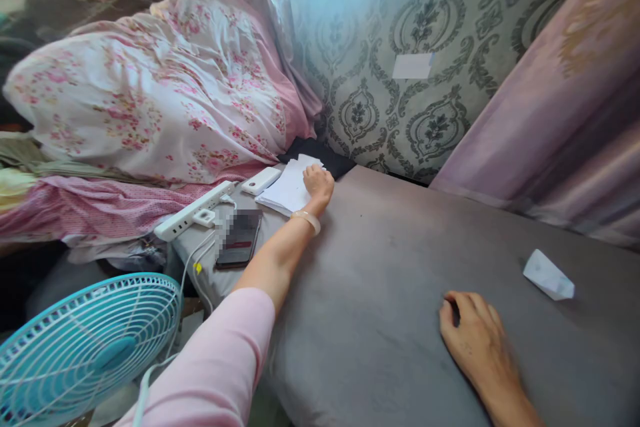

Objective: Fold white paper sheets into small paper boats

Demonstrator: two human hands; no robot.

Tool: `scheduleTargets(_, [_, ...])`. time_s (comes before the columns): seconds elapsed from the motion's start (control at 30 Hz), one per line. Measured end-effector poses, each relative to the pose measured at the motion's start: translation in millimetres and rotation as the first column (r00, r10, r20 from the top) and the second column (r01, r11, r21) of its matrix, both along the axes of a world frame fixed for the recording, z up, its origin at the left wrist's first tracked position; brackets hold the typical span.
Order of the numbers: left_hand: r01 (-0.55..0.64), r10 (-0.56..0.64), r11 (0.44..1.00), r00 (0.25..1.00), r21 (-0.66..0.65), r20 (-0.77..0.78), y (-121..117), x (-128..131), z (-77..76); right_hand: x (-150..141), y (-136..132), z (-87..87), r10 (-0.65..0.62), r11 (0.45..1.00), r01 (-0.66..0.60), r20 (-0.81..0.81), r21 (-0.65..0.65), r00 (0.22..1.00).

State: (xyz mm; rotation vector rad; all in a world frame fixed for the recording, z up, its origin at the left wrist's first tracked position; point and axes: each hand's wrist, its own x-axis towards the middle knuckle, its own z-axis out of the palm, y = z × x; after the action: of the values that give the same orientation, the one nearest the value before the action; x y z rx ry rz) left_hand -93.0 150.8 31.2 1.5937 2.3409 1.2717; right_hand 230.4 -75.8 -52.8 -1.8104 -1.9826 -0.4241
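My left hand point(319, 183) reaches far forward, a pale bangle point(307, 219) on its wrist. Its fingers are closed at the right edge of a stack of white paper point(284, 188), gripping paper there; the fingertips are partly hidden. My right hand point(475, 337) rests on the grey sheet-covered bed point(380, 293), back up, fingers loosely curved, with a gap between thumb and forefinger and nothing held. Right of it lies a folded white paper piece point(549, 275), apart from the hand.
Beside the paper are a white power bank point(261, 181), a power strip point(195, 210) with plugs and cables, and a phone point(243, 240). A blue fan point(95, 350) stands at lower left. Floral bedding point(165, 93) is heaped behind; a pink curtain point(540, 93) hangs right.
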Motion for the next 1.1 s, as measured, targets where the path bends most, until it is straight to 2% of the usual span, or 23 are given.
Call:
scheduleTargets(0.07, [0.098,-0.094,0.993,0.994,0.061,-0.061,-19,16,1.2,-3,-1,2.9,-0.007,1.0,0.007,0.007,-0.002,1.0])
scheduleTargets(0.13, [0.233,-0.221,0.969,0.967,0.085,-0.128,-43,31,-3.6,-6,-2,6.4,-0.011,1.0,0.011,0.007,-0.017,1.0])
scheduleTargets(0.2, [0.496,-0.468,0.867,0.847,0.056,-0.251,-70,43,-12.7,-10,-4,9.8,-0.025,0.999,0.024,-0.022,-0.047,0.999])
scheduleTargets(0.23, [0.643,-0.618,0.766,0.728,-0.019,-0.297,-84,48,-17.6,-11,-5,11.2,-0.034,0.997,0.031,-0.041,-0.069,0.999])
scheduleTargets(0.27, [0.771,-0.759,0.625,0.564,-0.122,-0.326,-97,52,-22.0,-12,-6,12.4,-0.043,0.995,0.037,-0.058,-0.093,0.997])
scheduleTargets(0.3, [0.848,-0.854,0.484,0.402,-0.216,-0.331,-110,55,-25.7,-12,-6,13.4,-0.052,0.993,0.043,-0.083,-0.114,0.995])
scheduleTargets(0.37, [0.907,-0.949,0.232,0.133,-0.351,-0.285,-134,61,-29.8,-11,-8,15.5,-0.077,0.988,0.054,-0.165,-0.143,0.983])
scheduleTargets(0.4, [0.913,-0.968,0.148,0.054,-0.38,-0.247,-145,63,-30.2,-9,-9,16.8,-0.101,0.986,0.069,-0.22,-0.149,0.97])
scheduleTargets(0.43, [0.919,-0.979,0.087,0.007,-0.385,-0.205,-154,65,-29.8,-6,-10,18.5,-0.13,0.985,0.093,-0.262,-0.148,0.956])
scheduleTargets(0.5, [0.94,-0.991,-0.007,-0.053,-0.34,-0.127,-170,68,-27.8,2,-12,22.9,-0.139,0.986,0.106,-0.286,-0.126,0.948])
scheduleTargets(0.57, [0.957,-0.993,-0.085,-0.106,-0.276,-0.06,-181,67,-25.8,14,-15,28.1,-0.046,0.993,0.016,-0.261,-0.116,0.964])
scheduleTargets(0.6, [0.962,-0.992,-0.114,-0.125,-0.249,-0.029,-185,66,-25.3,20,-17,30.4,0.054,0.986,-0.091,-0.245,-0.141,0.968])
scheduleTargets(0.63, [0.963,-0.991,-0.133,-0.136,-0.235,0.0,-188,64,-25.2,25,-18,32.2,0.163,0.961,-0.209,-0.238,-0.183,0.957])
scheduleTargets(0.7, [0.961,-0.988,-0.155,-0.149,-0.231,0.041,-191,58,-25.9,33,-20,33.8,0.278,0.913,-0.336,-0.248,-0.232,0.928])
scheduleTargets(0.8, [0.961,-0.985,-0.174,-0.169,-0.216,0.039,-193,51,-27.4,36,-23,33.4,0.341,0.874,-0.409,-0.269,-0.261,0.901])
scheduleTargets(0.9, [0.965,-0.985,-0.156,-0.167,-0.211,-0.037,-191,48,-28.2,29,-27,36.2,0.406,0.837,-0.469,-0.253,-0.284,0.878])
scheduleTargets(0.97, [0.966,-0.985,-0.099,-0.129,-0.237,-0.116,-187,48,-29.6,25,-30,41.0,0.412,0.829,-0.47,-0.237,-0.304,0.88])
scheduleTargets(1.1, [0.967,-0.973,0.092,0.038,-0.235,-0.226,-178,46,-37.8,22,-33,48.8,0.381,0.817,-0.463,-0.281,-0.344,0.881])
